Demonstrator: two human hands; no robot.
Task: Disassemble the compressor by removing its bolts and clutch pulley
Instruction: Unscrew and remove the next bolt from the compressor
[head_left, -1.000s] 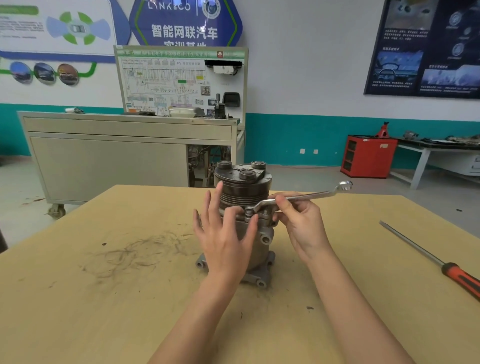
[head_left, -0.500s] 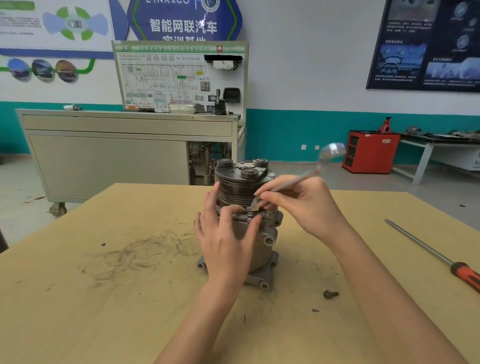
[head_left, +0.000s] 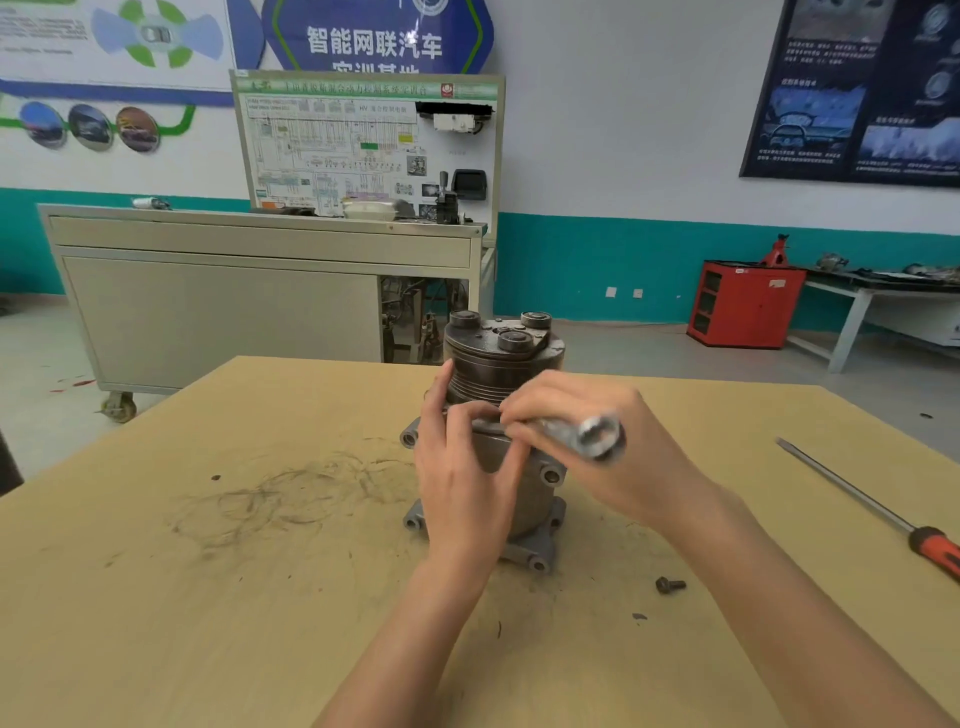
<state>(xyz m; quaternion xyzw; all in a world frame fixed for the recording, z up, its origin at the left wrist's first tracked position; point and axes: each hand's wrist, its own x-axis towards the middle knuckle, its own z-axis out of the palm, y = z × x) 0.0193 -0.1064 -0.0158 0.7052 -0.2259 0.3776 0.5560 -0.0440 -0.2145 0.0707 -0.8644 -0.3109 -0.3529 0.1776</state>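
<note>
A grey metal compressor (head_left: 540, 499) stands upright on the wooden table (head_left: 260, 597), its grooved clutch pulley (head_left: 498, 374) on top. My left hand (head_left: 462, 488) is wrapped around the compressor's body just below the pulley. My right hand (head_left: 602, 447) holds a silver wrench (head_left: 587, 439) close to the body's upper flange; the wrench's ring end points toward me and is blurred. The bolt under the wrench's far end is hidden by my fingers. One loose dark bolt (head_left: 670, 585) lies on the table to the right of the compressor's base.
A long screwdriver (head_left: 878, 514) with an orange handle lies at the table's right edge. Dark scuff marks cover the table left of the compressor. Behind stand a grey cabinet on wheels (head_left: 218, 301) with a wiring display board, and a red cabinet (head_left: 743, 304).
My right hand swung the wrench from pointing far right round toward me. My left hand stayed on the compressor. The loose bolt came into view on the table.
</note>
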